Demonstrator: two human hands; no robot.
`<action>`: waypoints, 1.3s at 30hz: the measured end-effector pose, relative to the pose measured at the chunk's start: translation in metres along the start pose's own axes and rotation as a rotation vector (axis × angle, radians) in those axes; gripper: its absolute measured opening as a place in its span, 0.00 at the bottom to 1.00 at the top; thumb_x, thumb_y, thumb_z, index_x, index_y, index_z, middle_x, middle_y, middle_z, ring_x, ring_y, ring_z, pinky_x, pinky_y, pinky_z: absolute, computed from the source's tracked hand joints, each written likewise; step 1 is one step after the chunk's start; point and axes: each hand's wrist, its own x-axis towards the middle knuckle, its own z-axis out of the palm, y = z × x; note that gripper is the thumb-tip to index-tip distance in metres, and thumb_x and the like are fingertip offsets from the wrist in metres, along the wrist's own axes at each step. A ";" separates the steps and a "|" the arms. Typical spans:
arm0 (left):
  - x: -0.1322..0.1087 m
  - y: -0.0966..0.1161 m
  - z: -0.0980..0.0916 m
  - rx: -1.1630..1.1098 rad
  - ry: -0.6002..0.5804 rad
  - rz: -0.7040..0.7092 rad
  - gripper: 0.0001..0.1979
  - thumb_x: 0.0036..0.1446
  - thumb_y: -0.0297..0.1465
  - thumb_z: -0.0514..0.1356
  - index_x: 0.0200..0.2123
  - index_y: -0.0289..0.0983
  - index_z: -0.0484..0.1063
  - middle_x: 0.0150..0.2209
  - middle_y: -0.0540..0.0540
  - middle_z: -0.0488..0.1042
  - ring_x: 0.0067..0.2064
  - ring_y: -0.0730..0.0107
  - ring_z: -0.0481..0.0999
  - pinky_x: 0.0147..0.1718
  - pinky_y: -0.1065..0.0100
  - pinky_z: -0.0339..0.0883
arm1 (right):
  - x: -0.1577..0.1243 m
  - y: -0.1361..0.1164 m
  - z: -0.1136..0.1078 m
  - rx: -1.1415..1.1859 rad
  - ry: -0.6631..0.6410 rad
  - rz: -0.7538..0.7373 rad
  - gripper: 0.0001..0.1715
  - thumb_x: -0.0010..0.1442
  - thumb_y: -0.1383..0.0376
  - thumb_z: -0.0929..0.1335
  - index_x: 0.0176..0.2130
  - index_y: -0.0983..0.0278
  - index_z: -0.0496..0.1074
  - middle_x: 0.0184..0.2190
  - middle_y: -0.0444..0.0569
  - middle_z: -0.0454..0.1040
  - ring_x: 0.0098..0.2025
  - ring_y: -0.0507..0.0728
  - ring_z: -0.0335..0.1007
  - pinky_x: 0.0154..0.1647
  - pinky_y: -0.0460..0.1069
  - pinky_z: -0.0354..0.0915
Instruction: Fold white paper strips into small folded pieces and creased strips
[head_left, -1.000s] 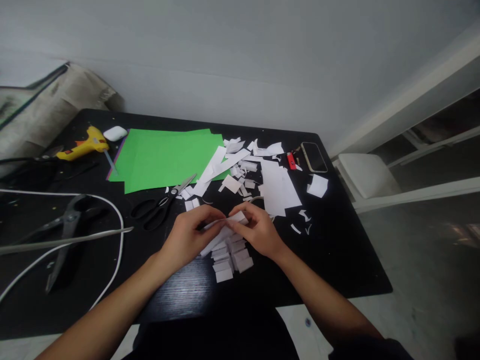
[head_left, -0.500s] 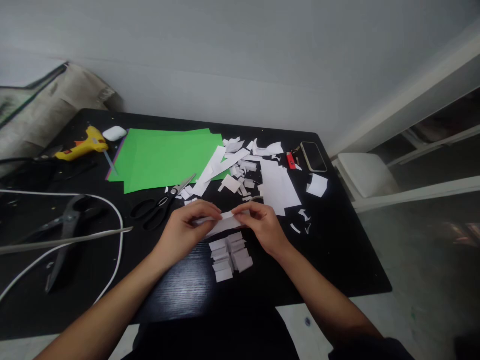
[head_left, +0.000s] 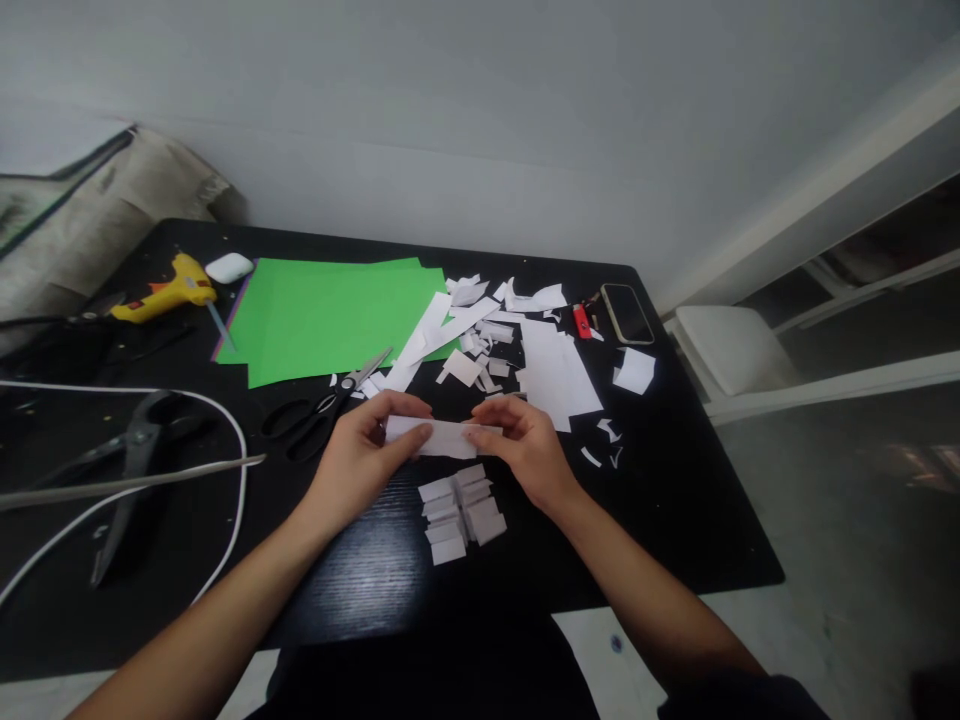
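A white paper strip [head_left: 447,438] is stretched between my two hands, just above the black table. My left hand [head_left: 367,445] pinches its left part, thumb on the near face. At the other end my right hand [head_left: 525,445] grips it the same way; the fingers behind the paper are partly hidden. Closer to me lies a folded white paper piece [head_left: 463,512] with several flaps on either side of a middle crease. Black-handled scissors [head_left: 322,405] rest beyond my left hand, blades pointing away to the right.
Green sheets [head_left: 330,315] lie at the back, with white paper scraps [head_left: 480,350] and larger white sheets [head_left: 551,375] to their right. A yellow glue gun [head_left: 169,292], white cable [head_left: 244,440] and large shears [head_left: 135,470] occupy the left. A phone [head_left: 628,314] and red lighter [head_left: 582,321] sit back right.
Both hands have shifted their hold on the strip, the left one moving outward to the left. More of the strip's face now shows between the thumbs. The folded piece stays put.
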 end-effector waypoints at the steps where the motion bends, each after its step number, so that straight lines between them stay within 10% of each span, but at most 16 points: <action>1: 0.000 -0.001 0.000 -0.021 0.030 0.003 0.12 0.54 0.37 0.71 0.38 0.38 0.79 0.35 0.48 0.79 0.34 0.67 0.77 0.32 0.68 0.71 | 0.000 0.000 0.000 0.007 -0.014 0.007 0.18 0.47 0.60 0.82 0.37 0.60 0.80 0.34 0.45 0.81 0.38 0.56 0.77 0.43 0.52 0.73; 9: 0.001 -0.010 -0.001 -0.491 -0.064 0.010 0.17 0.64 0.41 0.63 0.52 0.39 0.73 0.42 0.44 0.78 0.41 0.63 0.79 0.37 0.64 0.76 | 0.001 0.007 0.002 0.101 -0.100 0.064 0.17 0.50 0.61 0.81 0.41 0.59 0.83 0.39 0.46 0.83 0.43 0.56 0.78 0.52 0.54 0.73; 18: -0.007 -0.015 0.014 -0.041 -0.181 -0.026 0.11 0.61 0.39 0.67 0.41 0.38 0.76 0.31 0.50 0.77 0.32 0.69 0.75 0.32 0.69 0.69 | -0.005 0.012 0.013 0.131 -0.098 0.089 0.16 0.50 0.59 0.81 0.37 0.61 0.80 0.36 0.45 0.80 0.40 0.55 0.76 0.47 0.51 0.72; 39: -0.006 -0.005 0.006 -0.047 -0.190 0.072 0.07 0.64 0.34 0.62 0.38 0.39 0.79 0.32 0.49 0.78 0.32 0.70 0.76 0.32 0.70 0.69 | -0.004 0.006 0.008 0.265 -0.134 0.133 0.06 0.53 0.61 0.77 0.34 0.60 0.84 0.33 0.45 0.82 0.35 0.55 0.78 0.37 0.50 0.77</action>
